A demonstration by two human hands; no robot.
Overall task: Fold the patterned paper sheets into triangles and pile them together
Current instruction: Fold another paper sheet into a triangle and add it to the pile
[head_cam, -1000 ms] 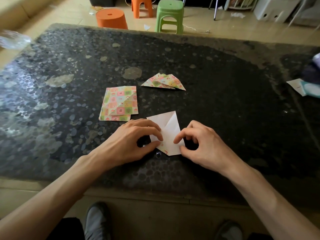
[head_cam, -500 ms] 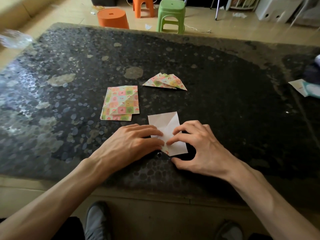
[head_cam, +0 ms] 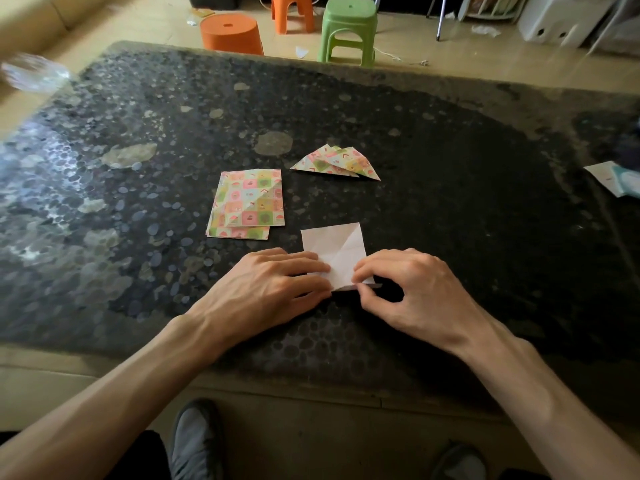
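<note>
- A stack of patterned sheets (head_cam: 247,202) lies flat and unfolded on the dark speckled table (head_cam: 450,202), left of centre and just beyond the left hand.
- The left hand (head_cam: 266,289) lies palm down with its fingers (head_cam: 304,268) straight and close together. Their tips press on the left edge of the sheet being folded.
- That white-side-up sheet (head_cam: 337,247) sits between the two hands near the table's front edge, with creases showing on it.
- The pile of folded triangles (head_cam: 337,162) lies farther back, apart from the sheet and to the right of the stack.
- The right hand (head_cam: 412,292) is curled, its thumb and forefinger pinching the sheet's near right corner, which is lifted slightly; the other fingers are bent.
- A pale packet (head_cam: 620,178) lies at the far right edge.
</note>
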